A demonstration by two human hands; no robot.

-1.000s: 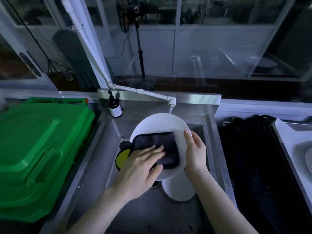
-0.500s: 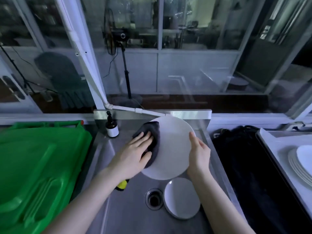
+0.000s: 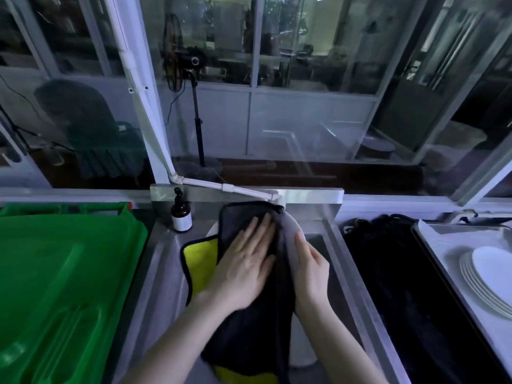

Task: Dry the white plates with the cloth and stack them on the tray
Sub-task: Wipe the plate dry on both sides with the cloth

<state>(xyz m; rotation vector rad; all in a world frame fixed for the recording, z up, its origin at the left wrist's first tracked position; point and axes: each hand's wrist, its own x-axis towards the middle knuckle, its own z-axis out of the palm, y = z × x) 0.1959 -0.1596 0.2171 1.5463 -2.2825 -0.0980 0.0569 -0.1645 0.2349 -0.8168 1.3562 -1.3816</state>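
Left hand, fingers flat, presses cloth on plate; right hand grips its rim. Finished plates lie stacked on tray, right of grip.

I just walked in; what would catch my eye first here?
Over the steel sink, the left hand presses a dark, yellow-backed cloth against a white plate held by the right hand. A bright green lid fills the left side; stacked plates sit on a tray at far right.
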